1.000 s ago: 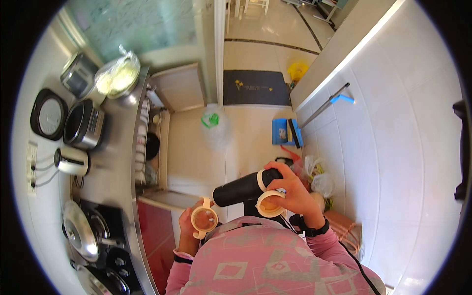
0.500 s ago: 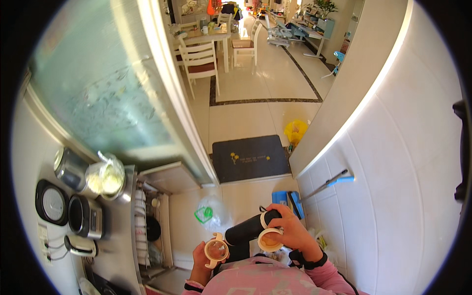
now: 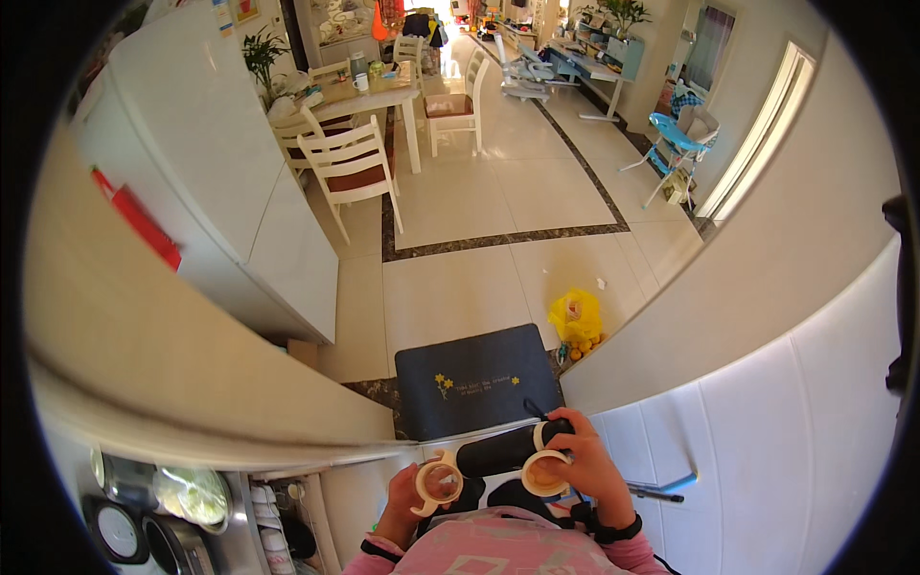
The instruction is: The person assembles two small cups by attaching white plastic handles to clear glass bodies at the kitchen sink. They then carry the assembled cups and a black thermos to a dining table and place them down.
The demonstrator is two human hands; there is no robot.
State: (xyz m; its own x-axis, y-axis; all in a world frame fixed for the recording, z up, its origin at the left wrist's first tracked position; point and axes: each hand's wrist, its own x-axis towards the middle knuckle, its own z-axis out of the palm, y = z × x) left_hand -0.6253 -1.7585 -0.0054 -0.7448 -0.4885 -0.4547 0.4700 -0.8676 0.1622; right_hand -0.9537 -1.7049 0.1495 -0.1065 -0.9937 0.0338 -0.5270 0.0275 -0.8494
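My left hand (image 3: 401, 500) is closed around a small two-handled cup (image 3: 442, 482) with a cream rim, seen from above. In my right hand (image 3: 591, 471) is a black cylindrical bottle (image 3: 496, 451), lying nearly level, with a cream band and a dark strap loop at its right end. The same hand also grips a cream-rimmed round piece (image 3: 546, 473), perhaps a lid, below the bottle. The bottle's left end reaches the cup; whether they touch I cannot tell.
A dark doormat (image 3: 479, 381) lies ahead in the doorway. Beyond it, a yellow bag (image 3: 575, 314) with oranges rests by the right wall. A white fridge (image 3: 206, 153) stands left, and a chair (image 3: 350, 165) beside the dining table. Kitchen appliances (image 3: 120, 530) sit at lower left.
The view has swung up and forward, bringing the doormat closer and the fridge into sight. Both hands keep their hold, and the bottle is more level.
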